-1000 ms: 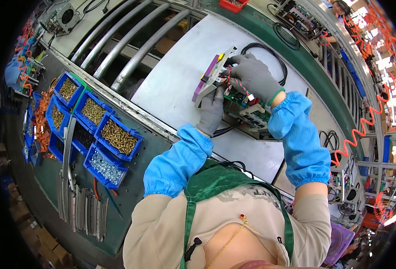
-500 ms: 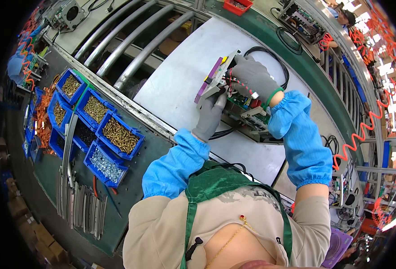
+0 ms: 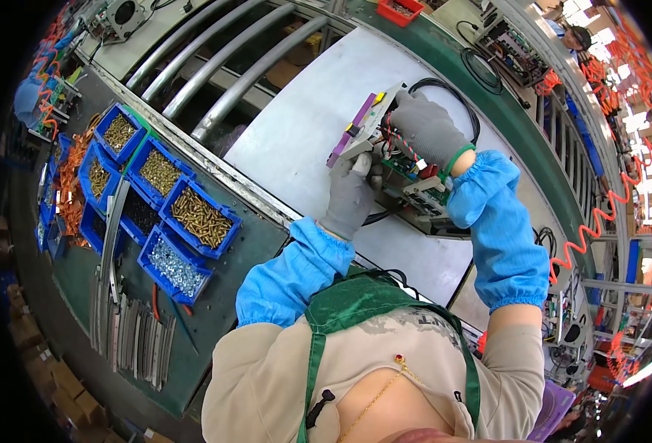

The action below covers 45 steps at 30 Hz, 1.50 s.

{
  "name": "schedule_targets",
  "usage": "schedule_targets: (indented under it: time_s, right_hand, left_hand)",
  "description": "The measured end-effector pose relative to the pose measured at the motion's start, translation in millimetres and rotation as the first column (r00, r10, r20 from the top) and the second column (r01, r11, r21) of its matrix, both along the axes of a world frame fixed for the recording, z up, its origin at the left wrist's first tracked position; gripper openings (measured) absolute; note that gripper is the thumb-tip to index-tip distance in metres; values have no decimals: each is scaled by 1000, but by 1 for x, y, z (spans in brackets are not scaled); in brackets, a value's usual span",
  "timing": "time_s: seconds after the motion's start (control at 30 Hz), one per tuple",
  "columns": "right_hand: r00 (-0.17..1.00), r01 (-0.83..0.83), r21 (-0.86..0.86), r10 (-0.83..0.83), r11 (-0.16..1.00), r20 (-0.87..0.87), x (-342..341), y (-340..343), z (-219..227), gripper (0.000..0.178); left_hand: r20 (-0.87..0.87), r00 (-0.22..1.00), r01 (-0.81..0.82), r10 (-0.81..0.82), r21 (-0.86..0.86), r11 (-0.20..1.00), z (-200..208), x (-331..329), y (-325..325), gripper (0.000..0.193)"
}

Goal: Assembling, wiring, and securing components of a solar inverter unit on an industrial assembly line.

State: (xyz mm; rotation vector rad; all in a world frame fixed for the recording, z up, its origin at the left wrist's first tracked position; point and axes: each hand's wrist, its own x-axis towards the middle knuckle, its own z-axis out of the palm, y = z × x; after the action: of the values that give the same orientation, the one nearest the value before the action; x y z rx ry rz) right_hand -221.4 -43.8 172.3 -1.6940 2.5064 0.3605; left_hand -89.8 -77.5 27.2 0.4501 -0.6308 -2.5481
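Observation:
An open electronic unit (image 3: pixel 425 204) with green circuit boards stands on the white work surface. At its left end is an upright panel (image 3: pixel 371 127) with a purple face and a yellow part. My left hand (image 3: pixel 349 193), in a grey glove, is closed on the panel's lower edge, its thumb on the near side. Grey-gloved too, my right hand (image 3: pixel 431 131) bends over the panel's upper right side, its fingertips hidden behind wires and the panel's edge. A red, black and white twisted wire (image 3: pixel 407 145) with a white connector hangs just below it.
To the left, several blue bins (image 3: pixel 201 221) hold brass and silver screws beside a stack of metal strips (image 3: pixel 140 343). Metal rollers (image 3: pixel 255 74) lie beyond the work surface. A black cable (image 3: pixel 462 103) loops behind the unit. A red tray (image 3: pixel 400 10) sits at the far edge.
The left hand has shifted slightly right, and its thumb now lies higher against the panel. The right hand stays at the panel's upper side. The whole view has shifted a little.

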Motion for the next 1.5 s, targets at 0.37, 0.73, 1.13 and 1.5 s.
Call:
schedule_targets:
  time_s: [0.37, 0.73, 1.13, 1.5]
  right_hand:
    - [1000, -12, 54, 13, 998, -7, -3, 1, 0, 25]
    - [994, 101, 93, -104, 991, 34, 3, -6, -1, 34]
    - [991, 59, -60, -52, 996, 123, -4, 3, 8, 23]
    - [999, -43, 34, 43, 998, -8, -2, 1, 8, 21]
  left_hand:
    - [91, 995, -47, 33, 161, 986, 9, -11, -1, 19]
    - [-59, 992, -103, 111, 122, 987, 9, -23, 6, 26]
    - [-154, 987, 74, -41, 221, 973, -5, -17, -4, 31]
    - [11, 989, 141, -147, 216, 966, 12, -10, -7, 37]
